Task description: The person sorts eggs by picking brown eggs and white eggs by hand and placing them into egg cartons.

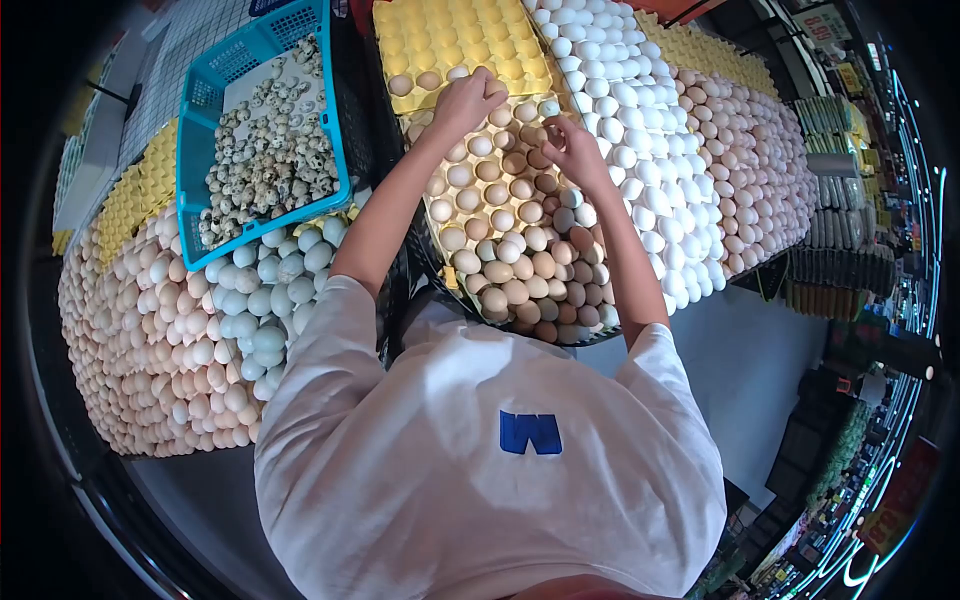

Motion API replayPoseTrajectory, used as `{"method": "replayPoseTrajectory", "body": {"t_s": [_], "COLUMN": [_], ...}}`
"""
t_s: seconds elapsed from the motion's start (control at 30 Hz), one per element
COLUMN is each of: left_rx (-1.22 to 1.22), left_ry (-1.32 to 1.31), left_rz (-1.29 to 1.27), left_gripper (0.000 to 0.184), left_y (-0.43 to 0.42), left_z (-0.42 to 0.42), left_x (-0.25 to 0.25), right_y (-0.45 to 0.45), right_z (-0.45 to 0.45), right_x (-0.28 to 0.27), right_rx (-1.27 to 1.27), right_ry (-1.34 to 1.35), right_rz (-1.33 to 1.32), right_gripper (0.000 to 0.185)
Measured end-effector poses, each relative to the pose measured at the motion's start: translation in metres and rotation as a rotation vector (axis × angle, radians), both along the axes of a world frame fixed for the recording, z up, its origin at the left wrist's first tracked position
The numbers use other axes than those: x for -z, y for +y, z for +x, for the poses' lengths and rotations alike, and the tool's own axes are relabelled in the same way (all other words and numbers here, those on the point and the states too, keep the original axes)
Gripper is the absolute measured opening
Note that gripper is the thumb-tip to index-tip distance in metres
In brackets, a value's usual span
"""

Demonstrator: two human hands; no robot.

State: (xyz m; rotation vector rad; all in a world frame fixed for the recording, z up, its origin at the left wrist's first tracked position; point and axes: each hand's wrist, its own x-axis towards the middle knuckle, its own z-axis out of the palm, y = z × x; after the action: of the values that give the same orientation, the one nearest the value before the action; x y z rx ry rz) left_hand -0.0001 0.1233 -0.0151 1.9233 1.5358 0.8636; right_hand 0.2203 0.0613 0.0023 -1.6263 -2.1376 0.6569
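Eggs (502,219), matte beige to brown, left fingers (484,84) around one, right fingers (556,126) of unclear grip

Had quail eggs (270,150) in the basket (190,165) at left, piled eggs (515,291) in the middle, the egg tray (465,40) just behind them, stacked eggs (645,198) to their right.

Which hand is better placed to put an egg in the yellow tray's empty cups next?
Probably the left: the left hand is at the near edge of the yellow tray, while the right hand is nearer the body, over brown eggs.
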Motion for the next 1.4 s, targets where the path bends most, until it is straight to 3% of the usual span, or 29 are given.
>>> {"method": "replayPoseTrajectory", "body": {"t_s": [0.1, 0.23, 0.4, 0.53, 0.7, 0.77, 0.83, 0.9, 1.0, 1.03, 1.13, 1.3, 1.4], "left_rx": [-0.017, 0.008, -0.054, -0.078, -0.092, -0.115, -0.121, 0.052, 0.318, 0.393, 0.486, 0.523, 0.526], "left_ry": [0.120, 0.328, 0.434, 0.486, 0.455, 0.463, 0.401, 0.135, -0.011, 0.004, 0.040, 0.021, 0.246], "left_rz": [0.141, 0.232, 0.287, 0.287, 0.255, 0.268, 0.396, 0.408, -0.022, -0.090, -0.166, -0.101, -0.022], "left_gripper": [0.037, 0.035, 0.028, 0.027, 0.026, 0.024, 0.018, 0.017, 0.018, 0.018, 0.018, 0.024, 0.030], "left_y": [0.045, 0.059, 0.060, 0.062, 0.063, 0.059, 0.032, -0.004, -0.063, -0.080, -0.118, -0.151, -0.156], "left_z": [-0.005, -0.002, 0.004, 0.007, 0.012, 0.018, 0.027, 0.038, 0.060, 0.067, 0.088, 0.110, 0.119], "left_x": [0.021, 0.031, 0.043, 0.044, 0.045, 0.044, 0.042, 0.035, 0.027, 0.029, 0.034, 0.035, 0.028], "right_y": [0.067, 0.122, 0.143, 0.146, 0.111, 0.080, 0.050, 0.016, -0.025, -0.034, -0.055, -0.058, -0.059], "right_z": [-0.013, -0.035, -0.052, -0.051, -0.013, 0.004, 0.027, 0.041, 0.052, 0.055, 0.055, 0.053, 0.054], "right_x": [0.008, 0.021, 0.042, 0.054, 0.044, 0.030, 0.029, 0.018, 0.018, 0.024, 0.042, 0.041, 0.027], "right_rx": [-0.012, -0.050, -0.028, -0.012, 0.031, 0.091, 0.061, -0.063, -0.106, -0.096, -0.197, -0.114, -0.087], "right_ry": [0.123, 0.083, -0.102, 0.023, -0.014, 0.136, 0.119, -0.126, -0.202, -0.198, -0.231, -0.196, -0.064], "right_rz": [0.092, 0.265, 0.360, 0.412, 0.320, 0.082, 0.057, -0.085, -0.229, -0.235, 0.085, -0.043, -0.043], "right_gripper": [0.036, 0.037, 0.037, 0.026, 0.024, 0.023, 0.026, 0.026, 0.026, 0.026, 0.027, 0.030, 0.031]}}
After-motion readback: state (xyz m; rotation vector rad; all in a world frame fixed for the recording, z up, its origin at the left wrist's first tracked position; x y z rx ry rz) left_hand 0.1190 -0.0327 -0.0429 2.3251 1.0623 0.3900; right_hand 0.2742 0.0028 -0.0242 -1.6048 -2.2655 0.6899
